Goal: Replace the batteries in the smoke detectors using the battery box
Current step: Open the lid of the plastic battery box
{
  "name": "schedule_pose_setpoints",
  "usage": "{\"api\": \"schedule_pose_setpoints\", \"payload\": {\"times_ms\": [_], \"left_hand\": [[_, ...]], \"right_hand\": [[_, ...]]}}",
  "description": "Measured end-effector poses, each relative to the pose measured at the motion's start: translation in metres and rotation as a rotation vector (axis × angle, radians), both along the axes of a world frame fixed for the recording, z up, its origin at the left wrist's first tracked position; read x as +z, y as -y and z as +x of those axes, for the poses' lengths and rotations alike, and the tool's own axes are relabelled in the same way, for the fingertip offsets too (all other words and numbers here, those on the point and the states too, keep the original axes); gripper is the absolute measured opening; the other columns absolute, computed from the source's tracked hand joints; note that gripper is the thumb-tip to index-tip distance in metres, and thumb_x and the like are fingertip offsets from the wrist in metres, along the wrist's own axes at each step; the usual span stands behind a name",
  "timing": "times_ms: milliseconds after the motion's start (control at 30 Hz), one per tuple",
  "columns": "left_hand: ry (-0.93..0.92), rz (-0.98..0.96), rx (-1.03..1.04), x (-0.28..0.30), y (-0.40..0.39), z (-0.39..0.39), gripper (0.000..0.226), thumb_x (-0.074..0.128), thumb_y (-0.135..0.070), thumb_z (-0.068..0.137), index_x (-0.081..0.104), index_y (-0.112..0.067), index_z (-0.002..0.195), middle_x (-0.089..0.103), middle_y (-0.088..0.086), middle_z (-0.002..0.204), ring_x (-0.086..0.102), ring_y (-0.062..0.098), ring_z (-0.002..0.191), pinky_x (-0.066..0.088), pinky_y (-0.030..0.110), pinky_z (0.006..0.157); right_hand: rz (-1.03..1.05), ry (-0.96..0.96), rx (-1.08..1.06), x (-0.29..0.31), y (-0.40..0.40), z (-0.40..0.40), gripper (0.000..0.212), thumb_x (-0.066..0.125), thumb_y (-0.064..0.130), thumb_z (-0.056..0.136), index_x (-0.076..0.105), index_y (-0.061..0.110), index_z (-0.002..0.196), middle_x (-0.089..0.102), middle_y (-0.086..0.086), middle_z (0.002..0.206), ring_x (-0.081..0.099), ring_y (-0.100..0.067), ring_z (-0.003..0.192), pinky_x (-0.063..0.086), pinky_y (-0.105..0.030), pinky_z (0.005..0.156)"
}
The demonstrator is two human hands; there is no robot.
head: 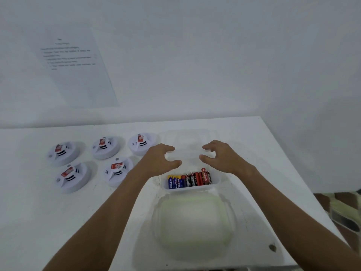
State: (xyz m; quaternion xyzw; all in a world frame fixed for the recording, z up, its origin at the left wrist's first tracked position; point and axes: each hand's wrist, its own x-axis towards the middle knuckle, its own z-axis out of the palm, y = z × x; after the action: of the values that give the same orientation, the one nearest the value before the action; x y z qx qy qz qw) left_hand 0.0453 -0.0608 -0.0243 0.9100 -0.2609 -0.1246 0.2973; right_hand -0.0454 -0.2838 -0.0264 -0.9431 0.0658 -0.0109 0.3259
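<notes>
Between both hands' fingers, left hand (162, 159) and right hand (218, 157) spread and curled, sits the clear lid; battery box (192, 187) just below. I judge a snatched lid could tip batteries (190, 179) across bench (58, 222).

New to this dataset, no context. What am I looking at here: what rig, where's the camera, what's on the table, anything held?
There is no robot. A person works with bare hands, and the single picture comes from a wide-angle camera worn on their head, looking forward and down.

On the white table lie five round white smoke detectors, in two rows on the person's left. In the middle stands a clear plastic battery box with blue, red and black batteries upright inside. Nearer the person lies a pale lid or container.

The left hand and right hand hover over the box's far side with fingers curled. They seem to be at a clear lid there; whether they grip it is unclear. A printed sheet hangs on the wall.
</notes>
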Motion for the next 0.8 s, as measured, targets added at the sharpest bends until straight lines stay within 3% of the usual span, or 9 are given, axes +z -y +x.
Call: {"api": "schedule_pose_setpoints", "payload": {"times_ms": [133,300,500,633,800], "left_hand": [[0.054,-0.03,0.024,-0.006,-0.005,-0.003,0.051,0.072,-0.028,0.083,0.056,-0.016,0.13,0.056,-0.001,0.133,0.053,0.013,0.119,0.037,0.019,0.092],[0.115,-0.087,0.054,-0.012,-0.007,-0.005,0.036,0.066,-0.011,0.086,0.063,-0.011,0.122,0.063,0.006,0.123,0.06,0.018,0.106,0.046,0.026,0.094],[0.104,-0.157,0.106,-0.017,-0.006,-0.006,0.028,0.067,-0.012,0.086,0.068,-0.012,0.115,0.068,0.004,0.112,0.06,0.011,0.09,0.045,0.02,0.084],[0.109,-0.152,0.102,-0.017,-0.005,-0.006,0.031,0.066,-0.011,0.086,0.066,-0.012,0.117,0.068,0.003,0.114,0.058,0.008,0.088,0.042,0.017,0.082],[0.116,-0.143,0.084,-0.013,-0.002,-0.006,0.034,0.066,-0.01,0.084,0.066,-0.013,0.118,0.067,0.002,0.112,0.056,0.007,0.087,0.04,0.015,0.08]], "right_hand": [[0.011,0.017,0.018,-0.007,-0.002,-0.005,0.049,0.068,0.034,0.089,0.059,0.01,0.131,0.058,-0.002,0.122,0.057,-0.013,0.105,0.038,-0.019,0.087],[-0.008,0.065,0.021,-0.011,-0.005,-0.007,0.042,0.069,0.026,0.09,0.062,0.009,0.128,0.059,-0.004,0.119,0.057,-0.012,0.088,0.037,-0.017,0.082],[-0.027,0.101,0.012,-0.015,-0.001,-0.007,0.033,0.068,0.016,0.09,0.066,0.008,0.121,0.063,-0.007,0.119,0.053,-0.008,0.091,0.038,-0.016,0.084],[-0.023,0.14,-0.013,-0.017,-0.003,-0.006,0.027,0.068,0.013,0.09,0.069,0.007,0.116,0.065,-0.006,0.115,0.054,-0.009,0.087,0.036,-0.004,0.073],[0.038,0.166,-0.047,-0.016,-0.003,-0.004,0.022,0.07,0.011,0.087,0.07,0.008,0.109,0.066,-0.005,0.11,0.056,-0.009,0.08,0.042,-0.003,0.068]]}}
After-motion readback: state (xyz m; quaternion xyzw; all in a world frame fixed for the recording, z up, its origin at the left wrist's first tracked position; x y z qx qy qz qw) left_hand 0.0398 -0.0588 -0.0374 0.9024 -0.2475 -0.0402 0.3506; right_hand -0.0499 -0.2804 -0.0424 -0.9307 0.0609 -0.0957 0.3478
